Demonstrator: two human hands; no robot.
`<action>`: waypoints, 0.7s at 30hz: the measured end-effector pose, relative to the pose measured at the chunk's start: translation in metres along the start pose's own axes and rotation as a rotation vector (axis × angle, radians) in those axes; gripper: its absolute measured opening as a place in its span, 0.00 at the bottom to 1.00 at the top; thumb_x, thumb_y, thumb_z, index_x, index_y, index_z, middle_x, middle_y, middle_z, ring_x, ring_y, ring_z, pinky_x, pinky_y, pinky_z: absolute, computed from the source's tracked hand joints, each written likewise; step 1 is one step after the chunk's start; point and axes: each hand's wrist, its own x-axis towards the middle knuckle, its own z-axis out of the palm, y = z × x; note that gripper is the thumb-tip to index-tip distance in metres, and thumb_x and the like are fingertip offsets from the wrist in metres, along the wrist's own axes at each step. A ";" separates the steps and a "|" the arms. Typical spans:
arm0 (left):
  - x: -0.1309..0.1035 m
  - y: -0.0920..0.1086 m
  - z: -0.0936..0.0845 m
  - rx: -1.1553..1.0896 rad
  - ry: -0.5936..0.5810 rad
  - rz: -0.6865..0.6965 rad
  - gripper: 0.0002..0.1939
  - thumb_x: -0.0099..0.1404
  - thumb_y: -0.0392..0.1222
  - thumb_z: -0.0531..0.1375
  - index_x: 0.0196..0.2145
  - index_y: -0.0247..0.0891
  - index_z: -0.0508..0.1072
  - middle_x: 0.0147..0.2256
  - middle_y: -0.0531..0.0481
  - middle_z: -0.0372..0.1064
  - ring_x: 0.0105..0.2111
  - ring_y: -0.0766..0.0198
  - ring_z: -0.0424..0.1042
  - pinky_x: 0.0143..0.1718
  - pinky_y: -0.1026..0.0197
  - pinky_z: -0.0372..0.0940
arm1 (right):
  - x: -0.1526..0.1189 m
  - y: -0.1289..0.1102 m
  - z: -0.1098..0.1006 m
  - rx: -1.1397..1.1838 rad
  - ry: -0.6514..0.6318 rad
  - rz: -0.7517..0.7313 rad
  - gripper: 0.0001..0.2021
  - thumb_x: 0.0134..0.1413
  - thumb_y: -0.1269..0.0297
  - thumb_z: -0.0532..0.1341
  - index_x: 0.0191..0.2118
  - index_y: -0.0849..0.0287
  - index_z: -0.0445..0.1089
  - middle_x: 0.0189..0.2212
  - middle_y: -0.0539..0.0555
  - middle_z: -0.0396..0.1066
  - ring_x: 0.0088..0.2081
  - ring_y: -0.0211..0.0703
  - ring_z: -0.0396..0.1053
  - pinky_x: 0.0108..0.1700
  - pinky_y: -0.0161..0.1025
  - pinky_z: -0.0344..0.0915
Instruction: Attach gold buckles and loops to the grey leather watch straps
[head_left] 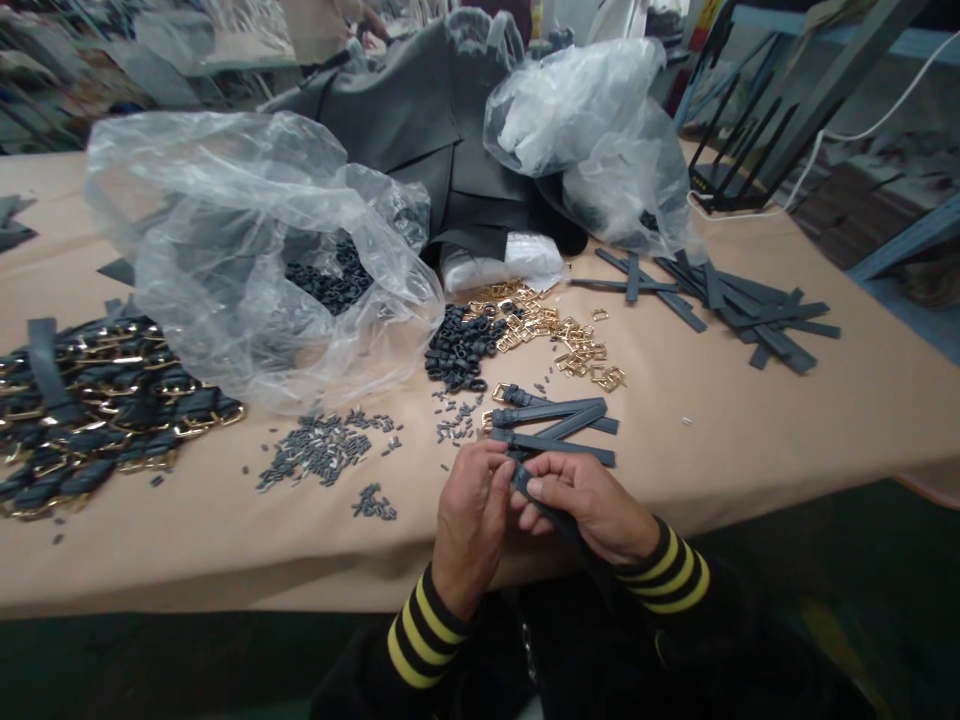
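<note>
Strap, dark grey-blue, is held between both hands over the near edge of the tabletop, just beside a small group of buckled straps. Markings: I note small yellowish dots on the black antennaed device, too small for me to read. The strap's visible face is narrow, smooth and leather-like; it lies at a slant, far end toward the left fingertips, near part lost against dark clothing. Left hand: grip pinched closed at the strap's far end; whether a smaller piece sits there, I cannot tell. Right hand: grip closed on the strap, thumb uppermost.
</note>
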 end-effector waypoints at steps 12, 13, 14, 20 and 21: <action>0.017 0.008 -0.019 -0.026 -0.092 -0.135 0.03 0.53 0.38 0.61 0.26 0.38 0.75 0.27 0.49 0.73 0.29 0.62 0.70 0.34 0.64 0.63 | 0.019 -0.011 0.015 0.101 -0.052 0.113 0.07 0.44 0.67 0.64 0.29 0.66 0.68 0.23 0.53 0.72 0.28 0.36 0.72 0.27 0.28 0.69; 0.017 0.006 -0.019 0.012 -0.087 -0.120 0.04 0.54 0.39 0.60 0.26 0.38 0.75 0.26 0.49 0.72 0.28 0.62 0.69 0.32 0.65 0.62 | 0.020 -0.011 0.015 0.102 -0.053 0.112 0.07 0.44 0.67 0.63 0.29 0.66 0.68 0.24 0.53 0.72 0.28 0.37 0.73 0.27 0.28 0.69; 0.016 0.004 -0.019 0.053 -0.086 -0.111 0.05 0.55 0.39 0.59 0.26 0.38 0.75 0.25 0.49 0.72 0.27 0.63 0.69 0.31 0.65 0.62 | 0.019 -0.010 0.016 0.102 -0.057 0.112 0.07 0.45 0.67 0.63 0.29 0.66 0.68 0.24 0.53 0.72 0.29 0.37 0.73 0.26 0.28 0.69; 0.014 -0.010 -0.028 0.281 0.126 0.090 0.08 0.60 0.38 0.54 0.34 0.36 0.71 0.37 0.43 0.69 0.40 0.57 0.67 0.40 0.57 0.62 | 0.014 -0.014 0.018 0.084 -0.018 0.143 0.05 0.46 0.70 0.61 0.31 0.65 0.67 0.28 0.56 0.74 0.30 0.38 0.74 0.27 0.29 0.69; 0.014 -0.010 -0.032 0.316 0.219 0.150 0.09 0.59 0.38 0.54 0.37 0.35 0.70 0.44 0.41 0.65 0.47 0.55 0.63 0.44 0.55 0.61 | 0.014 -0.015 0.018 0.080 -0.012 0.150 0.05 0.46 0.70 0.61 0.31 0.65 0.67 0.29 0.56 0.74 0.30 0.38 0.74 0.28 0.29 0.69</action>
